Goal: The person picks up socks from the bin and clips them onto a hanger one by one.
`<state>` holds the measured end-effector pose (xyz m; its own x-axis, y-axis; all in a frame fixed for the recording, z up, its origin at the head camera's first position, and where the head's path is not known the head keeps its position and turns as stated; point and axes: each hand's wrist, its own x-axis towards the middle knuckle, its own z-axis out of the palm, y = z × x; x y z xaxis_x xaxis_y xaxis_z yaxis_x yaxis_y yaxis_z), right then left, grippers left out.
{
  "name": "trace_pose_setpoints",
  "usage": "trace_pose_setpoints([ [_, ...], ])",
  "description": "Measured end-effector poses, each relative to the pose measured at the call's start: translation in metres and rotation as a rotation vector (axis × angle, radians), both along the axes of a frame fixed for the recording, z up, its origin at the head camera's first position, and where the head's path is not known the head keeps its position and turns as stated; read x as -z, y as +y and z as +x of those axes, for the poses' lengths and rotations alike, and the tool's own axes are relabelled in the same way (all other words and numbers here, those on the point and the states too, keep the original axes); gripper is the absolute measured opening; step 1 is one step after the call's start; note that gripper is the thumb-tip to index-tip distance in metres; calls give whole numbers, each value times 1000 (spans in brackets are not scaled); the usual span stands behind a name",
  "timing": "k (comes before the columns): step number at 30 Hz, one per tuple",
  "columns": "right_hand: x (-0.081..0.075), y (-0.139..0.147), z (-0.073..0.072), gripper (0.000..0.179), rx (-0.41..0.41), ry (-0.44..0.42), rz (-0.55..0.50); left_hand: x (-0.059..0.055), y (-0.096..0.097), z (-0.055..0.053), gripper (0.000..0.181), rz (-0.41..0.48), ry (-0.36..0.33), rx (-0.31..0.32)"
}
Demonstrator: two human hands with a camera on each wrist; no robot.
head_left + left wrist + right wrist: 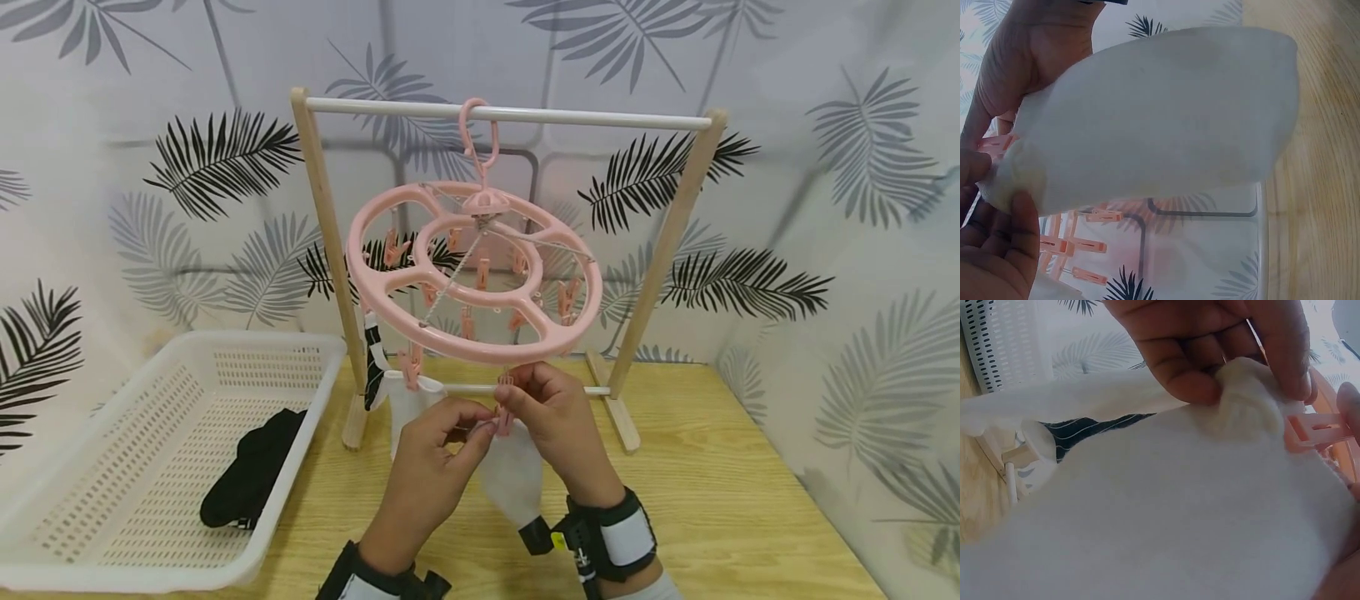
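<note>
A white sock (513, 479) with a dark toe hangs below the pink round drying hanger (487, 348). My left hand (438, 446) pinches the sock's bunched cuff (1244, 403). My right hand (558, 417) holds a pink clothespin (506, 419) between thumb and fingers, right at the cuff. In the right wrist view the clothespin (1316, 430) sits against the cuff's edge; whether its jaws grip the fabric is hard to see. Another white sock (408, 408) hangs to the left from a pink clothespin (411, 367), beside a black-and-white striped sock (372, 367).
The hanger's hook (476, 137) loops over the white bar (585, 117) of a wooden-legged stand (667, 250). More pink clothespins (483, 271) dangle inside the ring. At left, a white plastic basket (135, 575) holds black socks (258, 467) on the wood-grain table (720, 483).
</note>
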<state>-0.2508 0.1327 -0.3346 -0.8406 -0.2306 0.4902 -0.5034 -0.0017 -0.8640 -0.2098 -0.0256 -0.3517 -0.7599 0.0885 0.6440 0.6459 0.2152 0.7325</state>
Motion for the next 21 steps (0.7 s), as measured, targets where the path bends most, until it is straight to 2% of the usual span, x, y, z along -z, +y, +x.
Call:
trace_pose_setpoints([
  [5,1,-1,-1,15,16,-31,9,6,-4,-5,12,-27,19,-26],
  [10,2,-1,-3,17,43,-26,9,3,-12,-4,12,-73,90,-117],
  [13,2,-2,-3,18,33,-21,4,-1,-18,-2,14,-118,175,-173],
  [21,3,-2,-4,13,30,-15,7,-22,-21,4,13,-224,472,-265],
])
